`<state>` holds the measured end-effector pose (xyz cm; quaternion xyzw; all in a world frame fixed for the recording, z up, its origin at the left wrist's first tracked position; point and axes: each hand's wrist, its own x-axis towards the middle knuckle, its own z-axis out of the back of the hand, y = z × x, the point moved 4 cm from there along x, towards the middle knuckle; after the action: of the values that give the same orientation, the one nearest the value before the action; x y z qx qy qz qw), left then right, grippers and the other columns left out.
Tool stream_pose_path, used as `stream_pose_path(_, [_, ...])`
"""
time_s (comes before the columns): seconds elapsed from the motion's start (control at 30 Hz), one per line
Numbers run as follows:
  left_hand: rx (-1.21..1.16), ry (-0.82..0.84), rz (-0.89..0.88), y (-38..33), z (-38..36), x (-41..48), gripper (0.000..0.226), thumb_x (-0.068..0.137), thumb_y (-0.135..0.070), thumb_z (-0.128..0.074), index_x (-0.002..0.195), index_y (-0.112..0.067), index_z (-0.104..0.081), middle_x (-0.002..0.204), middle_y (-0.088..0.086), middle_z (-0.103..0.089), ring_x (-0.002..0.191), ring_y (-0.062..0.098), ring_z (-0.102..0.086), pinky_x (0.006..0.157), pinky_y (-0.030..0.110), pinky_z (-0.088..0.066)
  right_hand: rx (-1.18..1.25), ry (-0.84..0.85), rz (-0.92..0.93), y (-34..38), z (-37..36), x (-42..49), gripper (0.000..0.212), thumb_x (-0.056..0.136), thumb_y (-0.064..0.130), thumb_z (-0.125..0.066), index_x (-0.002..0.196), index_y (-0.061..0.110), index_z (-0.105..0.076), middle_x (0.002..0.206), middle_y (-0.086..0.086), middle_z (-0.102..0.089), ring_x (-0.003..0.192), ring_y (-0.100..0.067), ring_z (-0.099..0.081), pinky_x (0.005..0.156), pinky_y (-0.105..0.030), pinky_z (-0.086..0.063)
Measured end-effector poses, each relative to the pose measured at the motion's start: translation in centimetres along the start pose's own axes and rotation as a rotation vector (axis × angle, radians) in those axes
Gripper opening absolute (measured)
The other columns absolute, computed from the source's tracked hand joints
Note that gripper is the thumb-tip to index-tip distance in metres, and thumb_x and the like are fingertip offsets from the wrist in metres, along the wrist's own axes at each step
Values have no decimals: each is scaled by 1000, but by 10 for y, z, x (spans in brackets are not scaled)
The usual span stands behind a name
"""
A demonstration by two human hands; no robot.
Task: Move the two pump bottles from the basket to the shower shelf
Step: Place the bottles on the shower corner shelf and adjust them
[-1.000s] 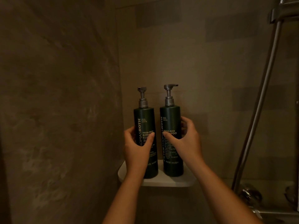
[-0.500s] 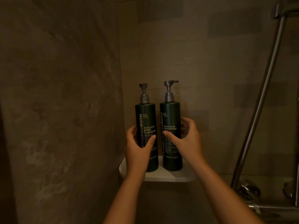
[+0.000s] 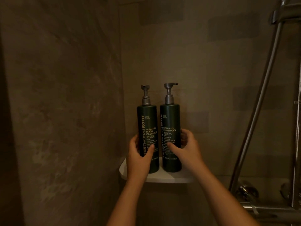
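Two dark green pump bottles stand upright side by side on a white corner shower shelf (image 3: 171, 179). The body cleanser bottle (image 3: 149, 121) is on the left, the shampoo bottle (image 3: 171, 118) on the right, both with grey pump heads and labels facing me. My left hand (image 3: 140, 159) wraps the lower part of the body cleanser bottle. My right hand (image 3: 187, 149) curls around the lower right side of the shampoo bottle, thumb across its label. The basket is out of view.
Tiled walls meet in the corner behind the shelf. A metal shower hose (image 3: 260, 101) runs diagonally at the right, down to chrome tap fittings (image 3: 247, 192) at the lower right. The light is dim.
Both hands have slid a little lower on the bottles. The bottles stay upright on the shelf, labels turned more squarely toward me. The view has shifted slightly.
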<state>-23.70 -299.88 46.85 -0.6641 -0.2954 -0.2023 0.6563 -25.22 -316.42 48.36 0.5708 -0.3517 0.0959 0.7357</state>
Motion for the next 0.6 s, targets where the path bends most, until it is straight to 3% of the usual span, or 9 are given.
stream_pose_path(0.13, [-3, -35, -10, 1, -2, 1, 53, 75, -16, -68, 119, -26, -41, 100, -22, -48, 88, -11, -47, 60, 1, -42, -24, -68, 14, -1, -1, -1, 59, 69, 20, -73, 117, 27, -40, 93, 25, -47, 81, 8, -47, 61, -11, -36])
stream_pose_path(0.3, [9, -42, -14, 1, -3, 3, 54, 74, -16, -69, 120, -23, -41, 102, -18, -48, 91, -4, -49, 62, 5, -43, -35, -101, 31, -3, -1, -2, 61, 67, 24, -75, 116, 27, -40, 106, 12, -50, 93, -4, -51, 64, -13, -37])
stream_pose_path(0.5, [-17, 10, 4, 6, 1, 3, 61, 72, -12, -70, 123, -23, -38, 99, -27, -45, 87, -13, -45, 62, -1, -41, 2, 28, -3, -8, 2, -3, 72, 65, 25, -76, 124, 30, -35, 104, 21, -46, 95, 1, -46, 67, -14, -36])
stream_pose_path(0.6, [13, 70, 22, 11, 0, 2, 67, 72, -12, -71, 127, -23, -35, 100, -28, -43, 91, -7, -48, 65, 7, -42, 32, 93, -34, -11, 4, -3, 72, 68, 19, -74, 127, 32, -35, 99, 27, -44, 96, 0, -45, 70, -15, -38])
